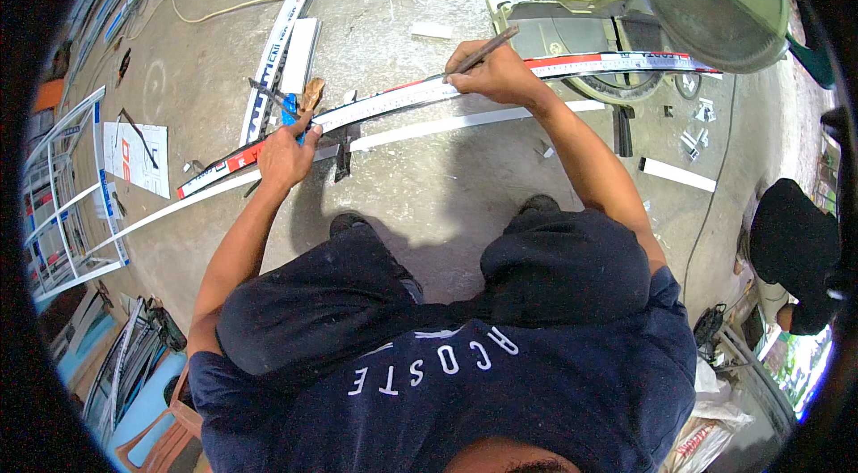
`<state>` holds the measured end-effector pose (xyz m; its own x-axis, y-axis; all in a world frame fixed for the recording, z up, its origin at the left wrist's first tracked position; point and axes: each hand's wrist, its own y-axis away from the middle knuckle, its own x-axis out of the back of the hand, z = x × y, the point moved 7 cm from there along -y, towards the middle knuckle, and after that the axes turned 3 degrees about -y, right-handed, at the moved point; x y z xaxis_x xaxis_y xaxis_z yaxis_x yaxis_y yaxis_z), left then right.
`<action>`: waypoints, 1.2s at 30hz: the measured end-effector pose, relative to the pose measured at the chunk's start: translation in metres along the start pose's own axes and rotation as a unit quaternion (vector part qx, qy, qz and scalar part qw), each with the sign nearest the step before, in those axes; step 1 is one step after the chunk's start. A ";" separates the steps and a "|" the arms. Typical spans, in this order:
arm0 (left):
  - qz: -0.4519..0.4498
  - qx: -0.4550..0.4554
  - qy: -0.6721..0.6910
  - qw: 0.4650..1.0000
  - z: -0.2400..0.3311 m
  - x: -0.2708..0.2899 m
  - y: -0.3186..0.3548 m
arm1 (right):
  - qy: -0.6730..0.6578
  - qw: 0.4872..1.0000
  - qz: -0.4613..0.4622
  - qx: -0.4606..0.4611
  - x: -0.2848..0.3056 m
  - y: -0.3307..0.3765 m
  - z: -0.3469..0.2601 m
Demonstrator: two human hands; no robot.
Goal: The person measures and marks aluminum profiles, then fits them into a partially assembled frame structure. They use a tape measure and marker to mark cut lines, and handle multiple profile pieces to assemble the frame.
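My right hand (pixel 494 75) is closed round a dark pencil-like marking tool (pixel 487 49), its lower end at the upper edge of a long profile. That profile (pixel 223 171) is wrapped in red, white and black film and runs from the lower left to the saw. Along it lies a white strip with ruler-like marks (pixel 393 105). My left hand (pixel 288 156) closes on the profile's left part, near a blue object (pixel 290 108) and a brown-handled tool (pixel 312 95), both partly hidden. A second, thin white strip (pixel 456 127) lies nearer to my feet.
A mitre saw (pixel 617 17) with a large round guard stands at the far right, under the profile's end. White offcuts (pixel 677 174) lie on the concrete floor. A white frame (pixel 76 196) and a paper sheet (pixel 137 158) are at the left. A yellow hose (pixel 268 4) curls behind.
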<state>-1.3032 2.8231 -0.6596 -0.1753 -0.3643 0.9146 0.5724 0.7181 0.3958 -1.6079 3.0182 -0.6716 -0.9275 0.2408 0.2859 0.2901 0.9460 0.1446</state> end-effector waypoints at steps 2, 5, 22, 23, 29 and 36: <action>-0.005 0.002 0.015 1.000 0.000 -0.001 0.000 | 0.007 1.000 -0.022 -0.015 -0.001 -0.001 0.002; -0.005 0.005 0.021 1.000 0.001 0.002 0.000 | -0.002 1.000 -0.016 -0.019 0.000 -0.002 0.003; -0.018 0.010 0.019 1.000 -0.002 -0.002 -0.002 | 0.008 1.000 -0.011 -0.014 -0.001 -0.002 0.006; -0.017 0.009 0.017 1.000 -0.002 -0.002 -0.002 | 0.000 1.000 -0.001 -0.014 -0.001 -0.002 0.005; -0.015 0.008 0.014 1.000 -0.001 -0.002 -0.001 | -0.117 0.993 0.016 -0.021 0.007 0.000 0.009; -0.012 0.001 0.011 1.000 -0.004 -0.004 -0.002 | -0.335 0.931 0.138 0.039 0.038 0.023 0.023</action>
<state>-1.3003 2.8204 -0.6651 -0.1725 -0.3943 0.9027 0.5673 0.7094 0.4182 -1.6423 3.0547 -0.6793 -0.7672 0.5331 -0.3566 0.5449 0.8351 0.0759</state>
